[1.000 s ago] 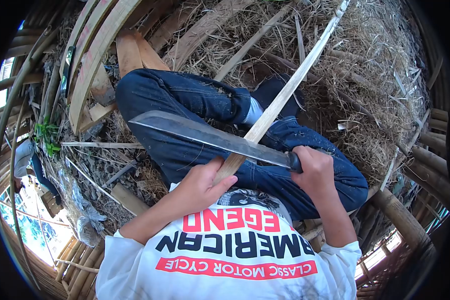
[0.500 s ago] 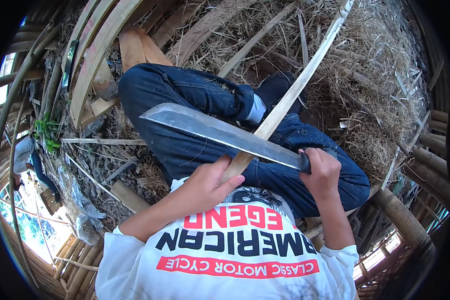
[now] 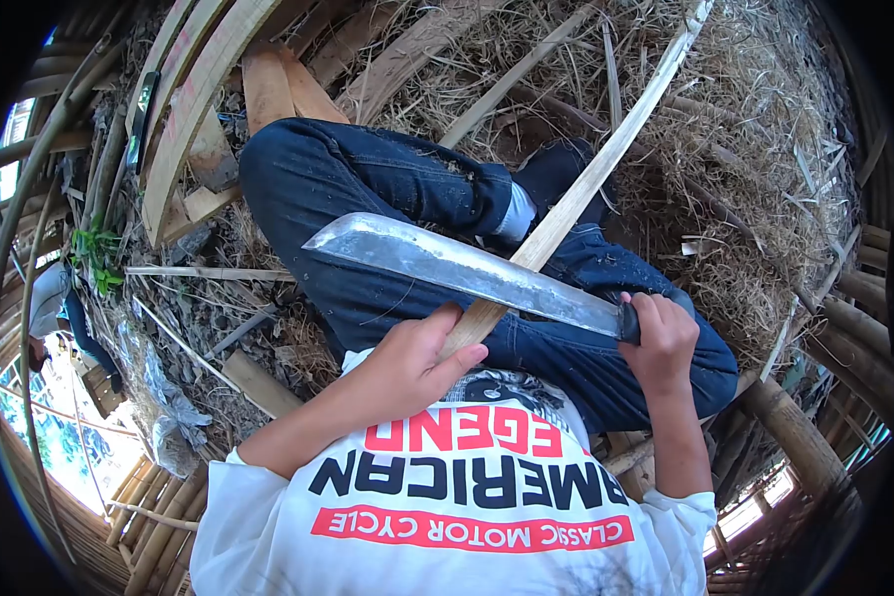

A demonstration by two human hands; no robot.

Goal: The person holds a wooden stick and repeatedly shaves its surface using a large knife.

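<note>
A long bamboo strip [image 3: 586,189] runs from the person's lap up and away to the right, its far tip cut off by the top edge of the view. Its near end lies in the left hand [image 3: 407,363], whose fingers are wrapped tightly around it just above the shirt. A broad machete blade [image 3: 457,266] lies across the strip, touching it near the left thumb, and hides the short stretch of strip beneath it. The right hand [image 3: 661,343] is closed firmly on the machete's dark handle, which is almost wholly covered by the fingers. Both rest over crossed legs in dark jeans [image 3: 387,199]. No container shows. Around the legs lies dry straw and shavings [image 3: 745,169], with curved bamboo slats [image 3: 184,109] leaning at the left and round poles [image 3: 795,427] at lower right. The lens rim darkens every corner; open room is mostly ahead over the straw.
</note>
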